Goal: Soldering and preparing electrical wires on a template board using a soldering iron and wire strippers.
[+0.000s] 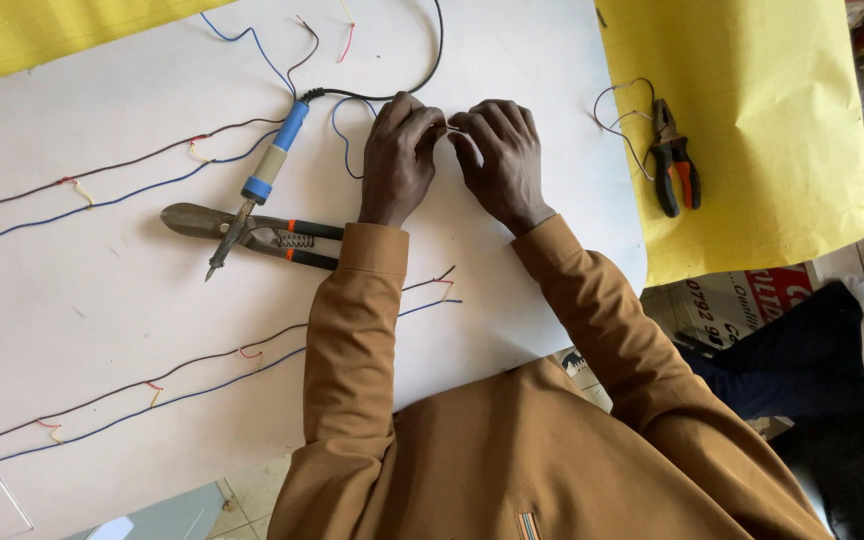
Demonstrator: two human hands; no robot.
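- Here, you have both hands together at the far middle of the white table (102,330), and by my reading you are joining or twisting a thin wire (446,129) between them.
- Your left hand (399,160) has its fingers (414,118) curled in and pinched on that wire; the grip looks tight, though the wire is so fine that the exact contact is hard to make out.
- Your right hand (500,160) mirrors it, fingertips bent inward and nipped on the same wire, just beside the left ones, nearly touching.
- A blue wire loop (340,140) runs under the edge of your left hand.
- The soldering iron (270,165) with the blue and cream handle lies near your left hand, its tip resting across the tin snips (252,232); neither is touched.
- The orange-handled pliers (674,160) sit well apart on the yellow sheet (772,120), beyond your right hand.
- Long runs of paired brown and blue wires (132,395) lie across the table with short red and yellow links.
- As a judgement, the next move calls for steady, small fingertip work and a firm hold, since the wire could slip out of so fine a pinch.
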